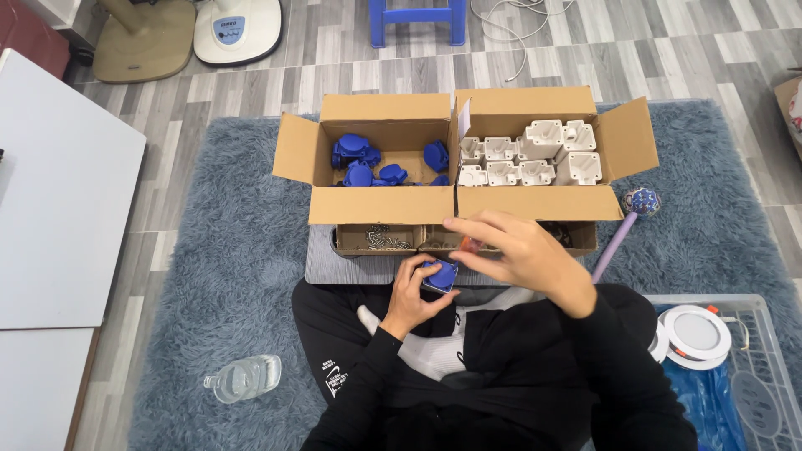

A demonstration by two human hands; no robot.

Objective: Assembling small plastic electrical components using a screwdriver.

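My left hand [411, 294] grips a small blue plastic part [440, 275] above my lap. Just to its right, my right hand [514, 252] pinches a thin tool with an orange-red handle [466, 244], its tip at the blue part. Directly ahead stand two open cardboard boxes: the left box [380, 205] holds several blue plastic parts [361, 157], the right box [541, 203] several white plastic housings [535, 154]. A shallow cardboard tray [378, 240] with small metal screws [380, 236] lies in front of the boxes, close to both hands.
I sit on a grey-blue shaggy rug [234, 250]. A clear plastic bottle [242, 377] lies at my left. A clear bin [756, 367] with white round fixtures [695, 334] is at my right. A purple stick with a patterned ball [631, 213], a white table [58, 184] and a blue stool [416, 21] stand around.
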